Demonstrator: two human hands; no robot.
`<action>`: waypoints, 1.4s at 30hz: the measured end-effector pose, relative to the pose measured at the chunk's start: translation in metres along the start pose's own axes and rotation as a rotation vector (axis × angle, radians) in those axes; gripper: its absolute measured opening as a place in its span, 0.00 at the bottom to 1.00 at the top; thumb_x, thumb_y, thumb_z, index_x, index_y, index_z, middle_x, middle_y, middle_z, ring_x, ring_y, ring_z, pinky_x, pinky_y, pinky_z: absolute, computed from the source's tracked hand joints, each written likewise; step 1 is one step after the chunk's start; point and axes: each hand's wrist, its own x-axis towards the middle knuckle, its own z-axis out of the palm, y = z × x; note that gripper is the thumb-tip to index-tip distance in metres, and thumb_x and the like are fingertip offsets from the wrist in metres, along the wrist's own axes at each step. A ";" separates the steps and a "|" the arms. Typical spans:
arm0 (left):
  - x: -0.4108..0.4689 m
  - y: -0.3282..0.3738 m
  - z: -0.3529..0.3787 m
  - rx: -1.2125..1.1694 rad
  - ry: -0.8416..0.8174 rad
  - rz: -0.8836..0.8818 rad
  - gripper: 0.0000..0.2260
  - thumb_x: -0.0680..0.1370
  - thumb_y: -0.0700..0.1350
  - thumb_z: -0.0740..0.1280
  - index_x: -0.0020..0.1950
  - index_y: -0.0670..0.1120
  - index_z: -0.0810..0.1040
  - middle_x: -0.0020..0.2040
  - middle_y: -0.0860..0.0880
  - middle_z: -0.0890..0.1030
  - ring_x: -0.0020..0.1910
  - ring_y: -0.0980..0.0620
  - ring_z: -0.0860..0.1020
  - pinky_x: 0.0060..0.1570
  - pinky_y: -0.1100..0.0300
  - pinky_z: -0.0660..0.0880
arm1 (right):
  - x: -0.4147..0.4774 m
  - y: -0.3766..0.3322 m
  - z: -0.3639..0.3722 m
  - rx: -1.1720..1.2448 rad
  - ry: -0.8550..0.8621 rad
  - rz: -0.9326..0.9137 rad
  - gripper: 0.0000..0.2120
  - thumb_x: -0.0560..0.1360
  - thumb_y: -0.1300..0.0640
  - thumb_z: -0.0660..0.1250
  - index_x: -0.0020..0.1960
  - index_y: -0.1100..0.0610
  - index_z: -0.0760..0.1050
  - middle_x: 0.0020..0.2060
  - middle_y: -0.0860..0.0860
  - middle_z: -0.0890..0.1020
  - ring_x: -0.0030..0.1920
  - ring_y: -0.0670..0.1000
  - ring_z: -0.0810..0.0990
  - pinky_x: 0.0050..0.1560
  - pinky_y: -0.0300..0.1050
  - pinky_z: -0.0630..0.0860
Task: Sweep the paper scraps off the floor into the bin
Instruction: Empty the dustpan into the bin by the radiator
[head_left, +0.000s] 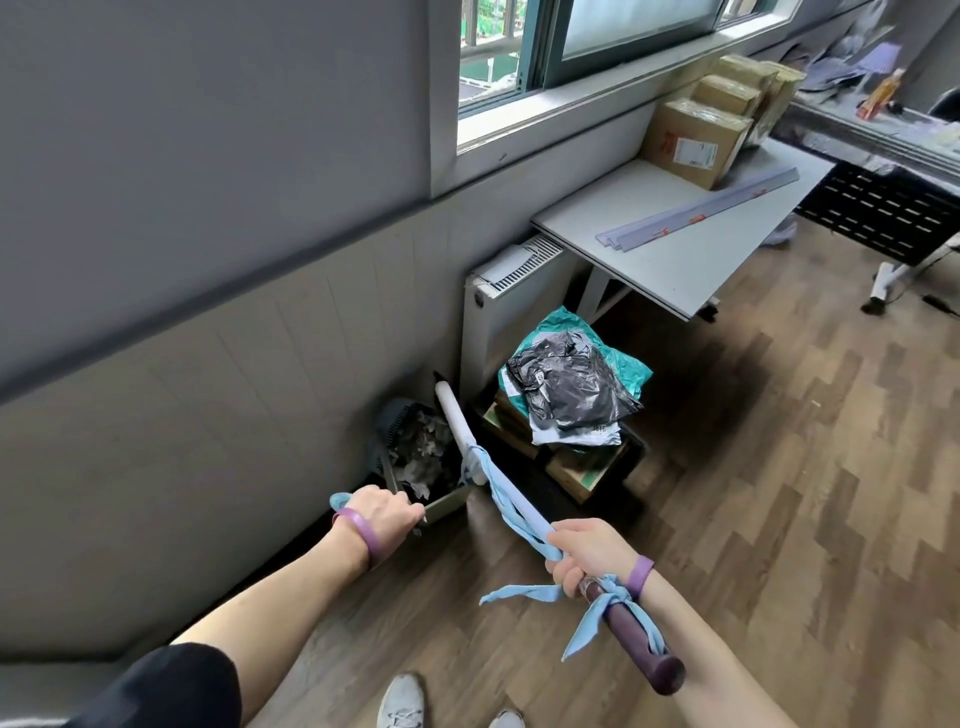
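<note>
Grey and white paper scraps (422, 452) lie heaped in a small box-like bin (448, 501) on the floor against the wall. A grey dustpan (394, 420) is tilted over the bin's far side. My left hand (382, 514) curls round something thin at the bin's near corner; what it grips is hidden by the fingers. My right hand (587, 556) grips a long white broom handle (457, 426) wrapped in pale blue cloth strips, with a purple grip at its near end. The handle slants down past the bin toward the wall; its head is hidden.
A white radiator (498, 312) stands right of the bin. In front of it is a stack of boxes topped with black and teal plastic bags (571, 389). A white table (675, 244) with cardboard boxes runs under the window. My shoes (402, 701) are on the wooden floor.
</note>
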 end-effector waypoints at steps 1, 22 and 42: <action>-0.001 0.000 0.001 0.021 0.004 0.016 0.12 0.80 0.44 0.54 0.61 0.46 0.72 0.58 0.44 0.77 0.57 0.42 0.78 0.52 0.52 0.71 | -0.001 0.000 -0.001 0.001 0.006 0.001 0.09 0.80 0.64 0.57 0.44 0.63 0.72 0.25 0.53 0.66 0.18 0.45 0.64 0.19 0.34 0.65; -0.018 -0.003 -0.009 0.089 0.005 0.050 0.13 0.81 0.43 0.53 0.60 0.45 0.73 0.57 0.42 0.77 0.56 0.41 0.78 0.51 0.52 0.69 | 0.022 0.013 0.002 0.103 0.027 0.090 0.10 0.80 0.61 0.57 0.44 0.64 0.72 0.23 0.53 0.67 0.17 0.45 0.65 0.18 0.34 0.65; -0.023 0.010 0.009 0.057 -0.025 0.074 0.13 0.81 0.41 0.52 0.61 0.43 0.71 0.57 0.41 0.75 0.54 0.40 0.78 0.45 0.52 0.63 | 0.019 0.029 0.009 0.036 -0.006 0.032 0.12 0.81 0.64 0.54 0.38 0.62 0.66 0.23 0.52 0.65 0.17 0.45 0.63 0.17 0.34 0.63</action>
